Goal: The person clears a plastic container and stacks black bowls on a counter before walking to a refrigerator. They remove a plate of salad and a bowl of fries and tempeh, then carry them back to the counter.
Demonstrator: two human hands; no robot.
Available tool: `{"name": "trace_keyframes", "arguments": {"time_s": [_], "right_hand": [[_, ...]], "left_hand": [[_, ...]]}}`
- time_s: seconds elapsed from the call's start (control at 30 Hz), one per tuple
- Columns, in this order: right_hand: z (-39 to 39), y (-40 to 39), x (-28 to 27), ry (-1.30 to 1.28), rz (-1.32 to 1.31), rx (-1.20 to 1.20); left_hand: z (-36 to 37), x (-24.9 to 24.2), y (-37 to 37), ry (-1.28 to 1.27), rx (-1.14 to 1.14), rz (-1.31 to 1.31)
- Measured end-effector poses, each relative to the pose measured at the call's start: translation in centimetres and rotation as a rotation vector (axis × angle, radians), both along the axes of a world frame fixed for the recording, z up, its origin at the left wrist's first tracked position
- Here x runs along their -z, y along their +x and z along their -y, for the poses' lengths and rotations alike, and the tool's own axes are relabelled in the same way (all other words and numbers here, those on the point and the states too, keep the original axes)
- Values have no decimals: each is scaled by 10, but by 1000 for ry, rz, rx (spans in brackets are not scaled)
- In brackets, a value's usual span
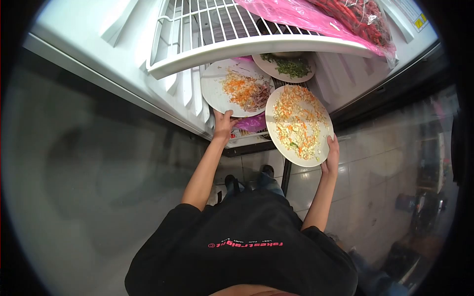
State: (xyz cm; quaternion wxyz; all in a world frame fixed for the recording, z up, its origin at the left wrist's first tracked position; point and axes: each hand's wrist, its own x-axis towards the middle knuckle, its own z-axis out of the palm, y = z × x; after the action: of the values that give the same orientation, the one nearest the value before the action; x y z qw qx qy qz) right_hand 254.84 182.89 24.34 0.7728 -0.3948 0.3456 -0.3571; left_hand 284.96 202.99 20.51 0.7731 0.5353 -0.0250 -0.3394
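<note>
My left hand (pixel 224 126) is closed on the near rim of a white plate (pixel 212 90), thumb on top. That plate sits inside the fridge and bears chopped carrot (pixel 234 89) and strips of pinkish meat (pixel 258 100). With my right hand (pixel 333 154) I grip the right edge of a second plate (pixel 323 132), held tilted at the fridge opening. Chopped cabbage and carrot (pixel 298 123) are spread over it. Behind the two, partly under the upper rack, lies a third plate (pixel 267 57) with chopped green herbs (pixel 293 67).
A white wire rack (pixel 197 55) juts out above the plates, carrying a pink plastic bag (pixel 291 15) and a clear bag of red food (pixel 363 17). More pink plastic (pixel 252 123) shows below the left plate. The ribbed fridge wall (pixel 186 89) is close on the left.
</note>
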Motion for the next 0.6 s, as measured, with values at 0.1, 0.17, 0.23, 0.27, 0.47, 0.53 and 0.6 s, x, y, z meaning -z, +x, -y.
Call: {"name": "trace_keyframes", "arguments": {"time_s": [0.1,0.17,0.23,0.27,0.47,0.53,0.6], "right_hand": [[1,-2,3,-18,-2,-8],[0,-2,4,-14,6,10],[-1,-3,5,-25,-2,22],[-2,-2,8,-38,-4,27],[-10,-2,12,-130,-11,85],[-17,-2,13,-139,-37,117],[-10,-1,15,-90,-18,111]], "left_hand": [[-12,1,-8,-62,6,37],[-19,-6,-15,-77,3,31],[-27,-2,-20,-100,6,14],[-31,5,-20,-160,36,11],[-58,28,-25,-191,105,-30],[-74,45,-25,-208,189,-27],[-85,35,-37,-159,156,-31]]}}
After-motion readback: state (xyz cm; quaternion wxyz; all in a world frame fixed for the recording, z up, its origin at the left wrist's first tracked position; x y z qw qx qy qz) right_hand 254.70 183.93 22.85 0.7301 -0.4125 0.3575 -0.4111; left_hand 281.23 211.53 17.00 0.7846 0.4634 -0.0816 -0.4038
